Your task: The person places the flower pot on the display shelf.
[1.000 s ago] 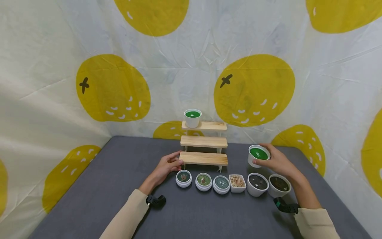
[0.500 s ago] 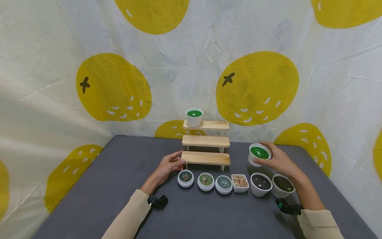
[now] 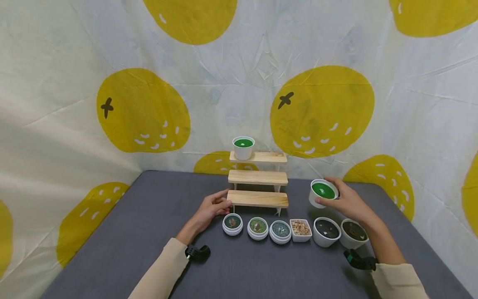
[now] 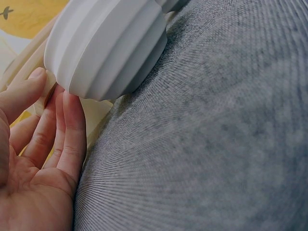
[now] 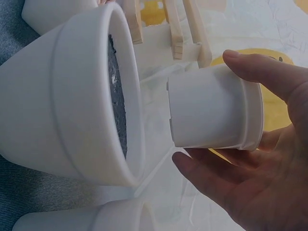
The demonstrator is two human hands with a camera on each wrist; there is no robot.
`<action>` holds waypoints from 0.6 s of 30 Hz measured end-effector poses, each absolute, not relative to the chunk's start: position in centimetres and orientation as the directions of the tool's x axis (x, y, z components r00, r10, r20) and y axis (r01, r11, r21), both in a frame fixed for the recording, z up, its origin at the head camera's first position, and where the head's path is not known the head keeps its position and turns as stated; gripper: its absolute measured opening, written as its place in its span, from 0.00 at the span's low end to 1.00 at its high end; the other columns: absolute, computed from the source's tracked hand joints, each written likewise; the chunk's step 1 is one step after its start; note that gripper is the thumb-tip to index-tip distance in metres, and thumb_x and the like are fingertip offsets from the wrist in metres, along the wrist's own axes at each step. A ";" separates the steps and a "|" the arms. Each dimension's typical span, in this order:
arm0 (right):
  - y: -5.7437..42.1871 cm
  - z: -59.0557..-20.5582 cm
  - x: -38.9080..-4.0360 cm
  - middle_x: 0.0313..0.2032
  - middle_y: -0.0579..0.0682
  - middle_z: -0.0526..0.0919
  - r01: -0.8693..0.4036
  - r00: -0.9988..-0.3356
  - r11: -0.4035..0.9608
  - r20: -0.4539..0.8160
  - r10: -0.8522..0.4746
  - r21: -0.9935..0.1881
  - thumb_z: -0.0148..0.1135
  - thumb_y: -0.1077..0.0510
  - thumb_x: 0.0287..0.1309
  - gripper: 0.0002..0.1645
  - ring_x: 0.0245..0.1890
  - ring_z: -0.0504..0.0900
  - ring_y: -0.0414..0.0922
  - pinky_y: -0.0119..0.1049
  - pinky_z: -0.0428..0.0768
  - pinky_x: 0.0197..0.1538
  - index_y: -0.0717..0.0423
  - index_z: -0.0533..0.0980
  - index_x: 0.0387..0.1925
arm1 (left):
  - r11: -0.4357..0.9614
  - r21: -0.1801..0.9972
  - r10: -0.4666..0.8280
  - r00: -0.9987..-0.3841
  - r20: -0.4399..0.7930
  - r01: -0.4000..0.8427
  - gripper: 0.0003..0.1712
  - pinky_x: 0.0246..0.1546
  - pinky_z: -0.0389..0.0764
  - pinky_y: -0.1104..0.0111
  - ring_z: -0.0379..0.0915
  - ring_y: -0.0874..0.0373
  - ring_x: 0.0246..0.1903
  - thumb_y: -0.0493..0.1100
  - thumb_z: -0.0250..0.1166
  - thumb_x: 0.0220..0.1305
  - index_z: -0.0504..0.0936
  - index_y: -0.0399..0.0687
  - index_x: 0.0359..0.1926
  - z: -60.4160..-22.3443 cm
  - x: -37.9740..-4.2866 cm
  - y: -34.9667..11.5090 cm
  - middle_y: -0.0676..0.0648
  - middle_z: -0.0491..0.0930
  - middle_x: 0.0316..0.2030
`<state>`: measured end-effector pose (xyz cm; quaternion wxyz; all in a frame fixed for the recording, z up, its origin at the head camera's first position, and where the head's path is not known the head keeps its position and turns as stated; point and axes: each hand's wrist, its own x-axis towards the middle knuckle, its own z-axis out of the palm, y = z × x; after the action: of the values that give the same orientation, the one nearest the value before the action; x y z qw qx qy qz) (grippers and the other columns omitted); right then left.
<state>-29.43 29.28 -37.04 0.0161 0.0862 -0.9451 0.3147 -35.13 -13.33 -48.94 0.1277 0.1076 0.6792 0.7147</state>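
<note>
In the head view my left hand (image 3: 210, 209) pinches the left end of the lowest board of a three-step wooden shelf stand (image 3: 257, 199). The left wrist view shows its thumb and fingertips at the board's edge, partly behind a ribbed white pot (image 4: 108, 48). My right hand (image 3: 345, 200) grips a white pot with a green surface (image 3: 323, 192) by its side, thumb in front. That pot hangs above the table, right of the stand; the right wrist view shows its plain white wall (image 5: 209, 108). A matching green-topped pot (image 3: 243, 149) stands at the top board's left end.
A row stands before the stand: several small white pots with dark or greenish tops, such as one at left (image 3: 232, 224), a square dish of pale chips (image 3: 300, 229), and two larger dark-topped pots, one (image 3: 326, 232) below the held pot. Patterned cloth (image 3: 224, 104) hangs behind the table.
The held pot has shifted slightly left relative to the dark-topped pots. The head view has turned a little. Both hands keep their holds.
</note>
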 end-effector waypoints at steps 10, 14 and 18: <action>29.0 -36.6 -28.9 0.57 0.64 0.70 -0.167 -0.986 0.767 0.085 -0.146 -0.619 0.65 0.37 0.55 0.56 0.48 0.75 0.56 0.39 0.74 0.39 0.59 0.50 0.73 | -0.032 0.998 0.358 -0.933 -0.042 -0.057 0.37 0.41 0.83 0.67 0.79 0.51 0.42 0.43 0.64 0.64 0.60 0.52 0.72 -48.5 -35.0 -13.4 0.46 0.81 0.41; 28.8 -36.4 -29.1 0.55 0.63 0.71 -0.178 -0.984 0.756 0.099 -0.150 -0.630 0.66 0.37 0.55 0.55 0.46 0.75 0.55 0.38 0.74 0.39 0.58 0.51 0.73 | -0.036 0.999 0.349 -0.937 -0.025 -0.039 0.38 0.40 0.83 0.68 0.79 0.53 0.40 0.44 0.65 0.64 0.61 0.51 0.72 -48.5 -35.0 -13.4 0.46 0.81 0.41; 28.4 -36.3 -29.3 0.55 0.63 0.71 -0.190 -0.982 0.746 0.113 -0.153 -0.639 0.66 0.38 0.54 0.54 0.45 0.75 0.54 0.38 0.74 0.39 0.57 0.52 0.72 | -0.031 0.999 0.322 -0.946 -0.015 -0.026 0.37 0.40 0.83 0.68 0.79 0.55 0.38 0.46 0.67 0.62 0.64 0.54 0.71 -49.0 -35.2 -13.3 0.44 0.81 0.41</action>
<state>-29.27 28.43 -36.25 0.0267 0.0919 -0.9339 0.3446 -35.16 -13.30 -49.05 0.1228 0.1081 0.6852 0.7098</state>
